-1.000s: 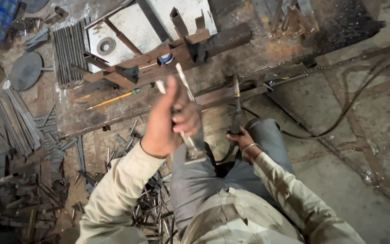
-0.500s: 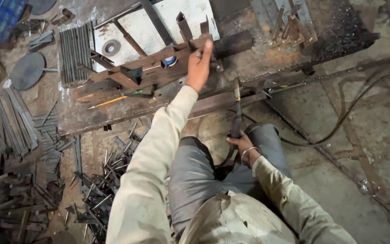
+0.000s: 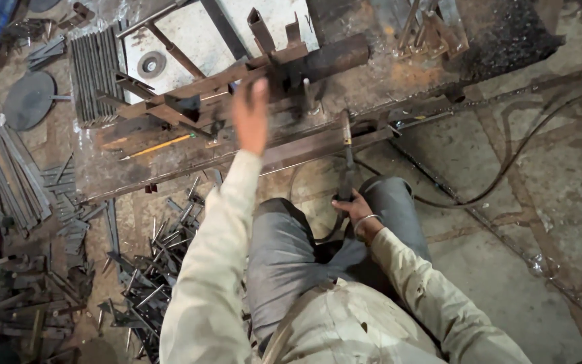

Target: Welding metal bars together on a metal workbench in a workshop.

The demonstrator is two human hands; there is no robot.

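Your left hand (image 3: pixel 251 116) is stretched forward over the tabletop (image 3: pixel 170 172), blurred, fingers loosely extended and holding nothing that can be made out; it lies over the rusty angle-iron frame (image 3: pixel 203 91) that runs slantwise across the work surface. Whether the fingertips touch the frame cannot be told. Just right of that hand a dark round steel bar (image 3: pixel 335 57) rests at the frame's upper end, with a short square tube (image 3: pixel 262 28) standing tilted above it. A yellow pencil (image 3: pixel 158 146) lies on the tabletop left of the hand, near the front edge. Your right hand (image 3: pixel 353 209) is clenched around the dark handle of a welding electrode holder (image 3: pixel 346 165), resting by your right knee; the holder's tip points up to the tabletop's front edge. A black cable (image 3: pixel 506 175) loops over the floor to your right. Cut rods and offcuts (image 3: pixel 149 269) litter the floor on your left.
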